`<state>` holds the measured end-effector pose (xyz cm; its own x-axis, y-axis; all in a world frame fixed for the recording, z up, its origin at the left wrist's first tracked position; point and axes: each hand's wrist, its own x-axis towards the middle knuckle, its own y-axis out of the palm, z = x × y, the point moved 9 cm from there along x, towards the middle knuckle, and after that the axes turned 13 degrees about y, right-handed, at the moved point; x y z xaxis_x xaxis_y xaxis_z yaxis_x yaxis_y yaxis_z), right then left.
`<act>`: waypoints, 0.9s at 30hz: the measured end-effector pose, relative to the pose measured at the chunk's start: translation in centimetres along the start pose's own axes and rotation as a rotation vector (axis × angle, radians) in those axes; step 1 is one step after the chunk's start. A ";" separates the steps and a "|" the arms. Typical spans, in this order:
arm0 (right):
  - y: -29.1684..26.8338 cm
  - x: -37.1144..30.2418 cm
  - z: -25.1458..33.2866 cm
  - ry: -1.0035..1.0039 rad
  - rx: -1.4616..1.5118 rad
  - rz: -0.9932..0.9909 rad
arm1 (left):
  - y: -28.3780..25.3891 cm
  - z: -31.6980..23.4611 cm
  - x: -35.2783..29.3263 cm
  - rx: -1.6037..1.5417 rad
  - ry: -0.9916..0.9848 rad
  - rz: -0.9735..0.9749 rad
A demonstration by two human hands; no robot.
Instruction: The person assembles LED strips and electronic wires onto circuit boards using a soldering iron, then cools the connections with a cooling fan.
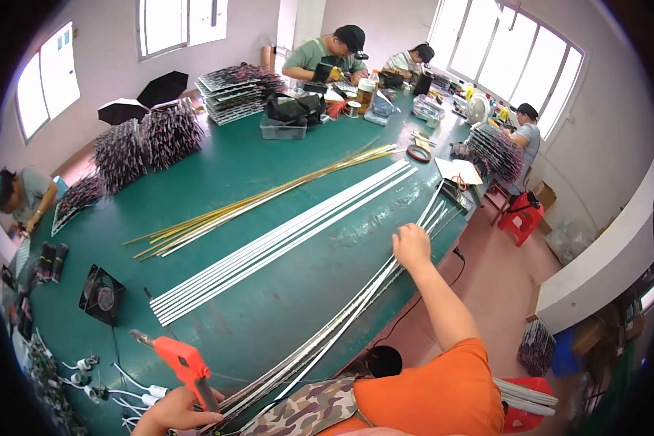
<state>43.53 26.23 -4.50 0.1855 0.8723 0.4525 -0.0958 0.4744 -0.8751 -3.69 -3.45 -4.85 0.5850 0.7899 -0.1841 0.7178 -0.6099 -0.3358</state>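
A bundle of long, thin white strips (349,303) runs diagonally along the table's near right edge, bending slightly. Over its far part my right hand (413,245) is closed, with the arm stretched forward. My left hand (174,411) is low at the near end of the bundle, its fingers closed against the strip ends; the grip is partly hidden. Right beside that hand, the handle of an orange-red glue gun (182,360) overlaps the fingers, and its nozzle points to the far left. Several flat white strips (269,251) lie side by side mid-table.
Yellowish rods (269,192) lie behind the flat strips. A black fan (102,295) and white-corded fittings (150,396) are at left. Tape (418,153) and orange scissors (458,182) lie at the far right. Bristly stacks (171,134) stand at the back. Several people work around the table.
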 end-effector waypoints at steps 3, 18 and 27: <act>-3.7 -3.3 7.8 -0.305 0.487 -0.027 | -0.9 -2.2 0.8 0.052 -0.063 -0.078; -6.9 -21.2 29.8 -0.095 1.763 1.708 | 1.4 -7.2 9.0 0.540 0.168 0.034; -4.1 -16.6 26.8 0.191 1.703 1.501 | 3.0 -2.1 2.9 0.954 0.072 -0.019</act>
<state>14.68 12.99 -3.79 -0.7397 0.6132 -0.2773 -0.6575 -0.5708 0.4918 0.99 -3.17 -4.43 0.6209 0.7740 -0.1239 0.1359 -0.2620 -0.9555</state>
